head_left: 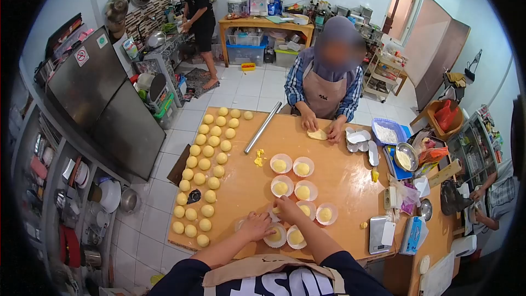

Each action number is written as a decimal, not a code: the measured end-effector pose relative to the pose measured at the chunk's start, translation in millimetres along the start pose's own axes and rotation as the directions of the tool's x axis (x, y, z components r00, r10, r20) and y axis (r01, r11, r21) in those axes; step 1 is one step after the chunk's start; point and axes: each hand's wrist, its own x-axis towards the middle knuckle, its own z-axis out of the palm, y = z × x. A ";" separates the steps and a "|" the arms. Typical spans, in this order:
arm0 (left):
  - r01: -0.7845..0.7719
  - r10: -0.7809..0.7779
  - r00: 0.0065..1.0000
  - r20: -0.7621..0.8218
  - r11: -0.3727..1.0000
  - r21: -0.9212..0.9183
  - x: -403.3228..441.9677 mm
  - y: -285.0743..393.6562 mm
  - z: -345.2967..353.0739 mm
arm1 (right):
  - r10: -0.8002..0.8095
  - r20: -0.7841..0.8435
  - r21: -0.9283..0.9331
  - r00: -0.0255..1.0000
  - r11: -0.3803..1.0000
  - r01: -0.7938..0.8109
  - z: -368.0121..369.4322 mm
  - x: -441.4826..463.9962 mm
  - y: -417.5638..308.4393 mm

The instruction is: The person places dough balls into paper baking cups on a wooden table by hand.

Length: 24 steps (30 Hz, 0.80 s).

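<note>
My left hand lies low over the near edge of the table, fingers stretched out beside a white paper cup with a pale yellow dough ball in it. Close by on the right, my right hand has its fingers bent together and pointing down; what they grip is hidden. A whitish paper edge shows between the two hands. Several fluted paper cups with dough balls stand around and beyond my hands. To the left, rows of round dough balls sit on the wooden table.
Across the table a person in an apron handles a flattened piece of dough. A metal rolling pin lies near the far edge. On the right are a scale, a tissue pack and a flour tub. Another person stands behind.
</note>
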 end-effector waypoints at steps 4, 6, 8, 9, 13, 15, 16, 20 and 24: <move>-0.023 0.017 0.996 -0.087 0.998 -0.066 -1.2 -6.2 9.0 | 0.065 -0.037 0.311 0.997 0.949 -0.050 2.1 -0.5 22.8; -0.022 0.015 0.996 -0.091 0.997 -0.078 -0.4 -6.5 12.4 | 0.067 -0.045 0.364 0.997 0.930 -0.046 6.3 -0.5 26.8; -0.010 0.006 0.999 -0.044 0.997 -0.077 2.9 -6.4 14.4 | -0.007 -0.048 0.267 0.999 0.964 0.019 7.9 -2.4 22.7; -0.007 0.004 0.999 -0.045 0.997 -0.072 2.9 -5.4 15.8 | -0.082 -0.035 0.137 0.996 0.987 0.086 9.6 -3.9 19.8; -0.023 0.020 0.997 -0.077 0.999 -0.029 2.3 -2.1 11.7 | -0.316 -0.037 -0.190 0.948 0.933 0.304 19.7 -6.0 8.5; -0.017 0.016 0.996 -0.084 1.000 -0.018 2.9 -3.5 15.4 | -0.261 -0.011 -0.328 0.965 0.913 0.243 13.4 -11.9 -5.6; -0.004 0.002 0.997 -0.076 1.000 -0.024 3.3 -2.6 15.7 | -0.229 -0.002 -0.394 0.973 0.895 0.210 5.6 -17.3 -19.7; -0.049 0.049 0.996 -0.080 0.999 0.004 6.1 -5.0 20.8 | -0.067 -0.055 -0.341 0.996 0.939 0.044 -12.8 -23.1 -47.5; -0.013 0.012 0.997 -0.083 1.000 -0.017 5.1 -2.0 19.1 | 0.106 -0.079 0.105 0.991 0.990 -0.097 -5.3 -5.0 -28.3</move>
